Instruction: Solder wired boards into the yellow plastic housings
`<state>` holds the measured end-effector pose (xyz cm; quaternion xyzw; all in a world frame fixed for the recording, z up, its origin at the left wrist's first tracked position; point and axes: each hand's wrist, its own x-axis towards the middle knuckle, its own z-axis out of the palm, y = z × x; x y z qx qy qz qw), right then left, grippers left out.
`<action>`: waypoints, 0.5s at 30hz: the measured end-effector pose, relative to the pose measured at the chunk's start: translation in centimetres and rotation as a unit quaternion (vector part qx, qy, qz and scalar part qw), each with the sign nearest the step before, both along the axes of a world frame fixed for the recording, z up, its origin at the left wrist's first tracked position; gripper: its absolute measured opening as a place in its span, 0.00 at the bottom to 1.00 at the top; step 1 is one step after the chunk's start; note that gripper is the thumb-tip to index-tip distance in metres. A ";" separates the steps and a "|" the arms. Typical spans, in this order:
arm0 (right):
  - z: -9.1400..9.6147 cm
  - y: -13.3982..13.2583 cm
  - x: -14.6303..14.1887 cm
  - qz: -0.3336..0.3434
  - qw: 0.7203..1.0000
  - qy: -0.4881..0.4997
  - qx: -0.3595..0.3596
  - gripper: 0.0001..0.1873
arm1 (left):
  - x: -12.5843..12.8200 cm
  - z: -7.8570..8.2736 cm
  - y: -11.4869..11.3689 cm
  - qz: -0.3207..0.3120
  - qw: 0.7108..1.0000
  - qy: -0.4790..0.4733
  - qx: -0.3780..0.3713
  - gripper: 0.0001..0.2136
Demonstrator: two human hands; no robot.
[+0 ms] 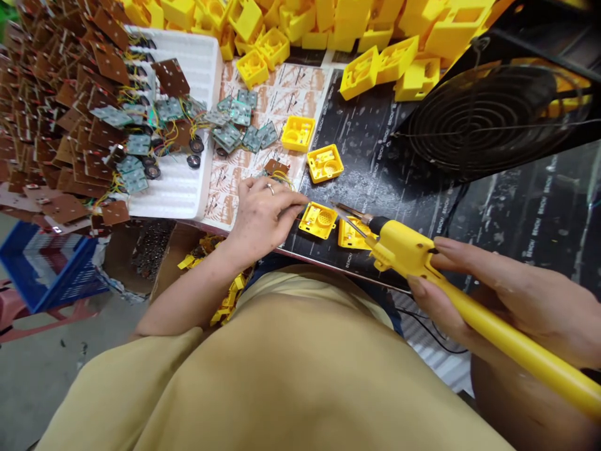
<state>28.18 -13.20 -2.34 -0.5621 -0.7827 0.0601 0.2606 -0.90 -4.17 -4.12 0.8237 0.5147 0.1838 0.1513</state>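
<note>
My right hand (511,300) grips a yellow soldering iron (422,257) with a thin metal guide beside its dark tip. The tip points left, just above and right of a small open yellow plastic case (318,220). At that case's left corner, my left hand (263,216) has thumb and index finger pinched together; what lies between them is too small to make out. A second yellow case (353,233) is partly hidden beneath the iron. Behind my left hand lies a small brown circuit board (277,168) with yellow wires.
Two more open cases, one yellow case (298,133) and another (325,163), sit farther back. A white foam tray (188,62) carries wired boards beside a heap of brown boards (61,125). Yellow housings (291,22) pile up behind; a black fan (483,119) stands right.
</note>
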 end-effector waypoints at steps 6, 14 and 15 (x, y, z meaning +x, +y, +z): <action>0.0 0.2 0.0 0.013 1.000 -0.006 0.026 0.15 | 0.2 -0.3 -0.4 0.027 0.999 -0.025 -0.012 0.14; -1.0 -0.2 1.2 0.014 0.999 0.043 0.024 0.11 | 0.5 -0.7 -0.4 0.020 0.999 0.008 0.042 0.05; -1.1 -0.3 1.3 0.016 0.999 0.047 0.021 0.12 | 0.4 -0.8 -0.4 0.011 0.998 0.008 0.053 0.05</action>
